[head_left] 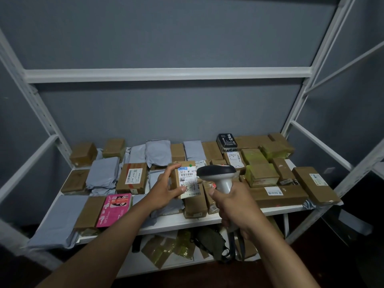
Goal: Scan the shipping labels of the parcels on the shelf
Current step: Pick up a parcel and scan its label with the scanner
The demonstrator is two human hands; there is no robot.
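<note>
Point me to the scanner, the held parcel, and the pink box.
scanner (217, 172), head view, dark top of its head
held parcel (188, 181), head view, white shipping label
pink box (114, 209), head view, middle of its top face

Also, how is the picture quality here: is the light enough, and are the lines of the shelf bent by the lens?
Head view: the light is dim and flat, with corners falling dark; the white shelf frame bows and leans outward, a wide-angle effect; the label on the box held by the left hand is bright and its big print readable; the scanner in the right hand looks sharp.
</note>
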